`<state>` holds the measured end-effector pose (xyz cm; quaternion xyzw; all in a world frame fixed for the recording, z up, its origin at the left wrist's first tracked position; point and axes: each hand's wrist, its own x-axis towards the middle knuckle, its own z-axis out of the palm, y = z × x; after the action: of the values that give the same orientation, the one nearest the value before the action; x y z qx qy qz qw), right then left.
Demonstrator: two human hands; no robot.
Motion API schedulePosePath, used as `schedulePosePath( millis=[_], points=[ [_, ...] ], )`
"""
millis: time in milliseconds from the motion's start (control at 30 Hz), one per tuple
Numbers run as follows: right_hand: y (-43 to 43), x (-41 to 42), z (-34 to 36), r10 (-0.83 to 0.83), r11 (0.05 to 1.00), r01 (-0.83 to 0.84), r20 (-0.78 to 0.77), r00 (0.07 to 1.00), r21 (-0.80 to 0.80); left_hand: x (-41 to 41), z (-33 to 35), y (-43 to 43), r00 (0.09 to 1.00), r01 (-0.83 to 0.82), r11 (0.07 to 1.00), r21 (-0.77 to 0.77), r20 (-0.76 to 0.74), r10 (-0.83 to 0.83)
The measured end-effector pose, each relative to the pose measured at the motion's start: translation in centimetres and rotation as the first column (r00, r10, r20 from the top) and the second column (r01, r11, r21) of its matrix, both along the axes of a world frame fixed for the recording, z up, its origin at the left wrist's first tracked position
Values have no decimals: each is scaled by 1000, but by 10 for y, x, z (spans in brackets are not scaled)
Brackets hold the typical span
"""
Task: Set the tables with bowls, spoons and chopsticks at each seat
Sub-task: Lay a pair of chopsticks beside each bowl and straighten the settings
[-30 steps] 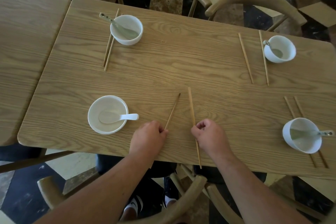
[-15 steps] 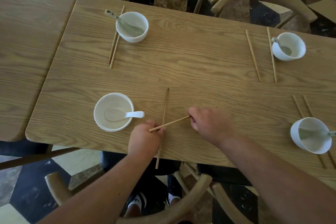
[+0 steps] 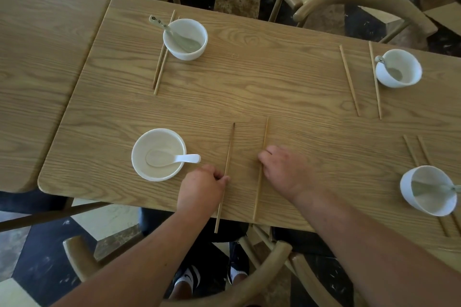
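You are on the chopstick step at the near-left seat. The bowl point(image 3: 159, 139), with its spoon point(image 3: 172, 158) inside, sits near the near-left corner of the surface point(image 3: 274, 77). Your left hand point(image 3: 202, 189) pinches the left chopstick point(image 3: 230, 149) just right of the bowl. Your right hand point(image 3: 284, 172) has its fingertips curled onto the right chopstick point(image 3: 265, 132), so neither hand is released. The two sticks lie roughly parallel but apart, pointing toward the far edge. The left one overhangs the near edge and the right one reaches just about to it. As I judge it, the next move calls for closing that gap. Slide the right chopstick over until it lies beside the left. Then push the pair forward so no end hangs off the near edge. Keep the pinch light and low, since thin sticks are likely to roll or swivel, and mind the spoon's handle, which points toward your left hand.
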<state>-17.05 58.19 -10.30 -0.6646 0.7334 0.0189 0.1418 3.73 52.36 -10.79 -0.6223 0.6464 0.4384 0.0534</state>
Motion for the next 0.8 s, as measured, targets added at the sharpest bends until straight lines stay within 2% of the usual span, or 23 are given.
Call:
schedulePosePath(
  millis=[167, 400, 500, 633, 800],
  points=[
    [5, 51, 3, -289, 957, 280, 242, 926, 72, -1, 0, 1, 1000, 7, 999, -36, 17, -7],
    [-17, 87, -5, -564, 818, 552, 408, 717, 162, -4, 2, -4, 997, 68, 995, -73, 28, -66],
    [-25, 85, -9, -640, 754, 620, 456, 619, 217, -1, 1, -4, 997, 82, 995, -62, 9, -81],
    [-30, 83, -16, -701, 689, 676, 474, 532, 261, 0, 0, -3, 998, 65, 996, -55, -21, -66],
    [-32, 83, -23, -733, 657, 687, 475, 487, 310, 0, -1, -1, 998, 5, 999, -33, -57, -7]
  ],
)
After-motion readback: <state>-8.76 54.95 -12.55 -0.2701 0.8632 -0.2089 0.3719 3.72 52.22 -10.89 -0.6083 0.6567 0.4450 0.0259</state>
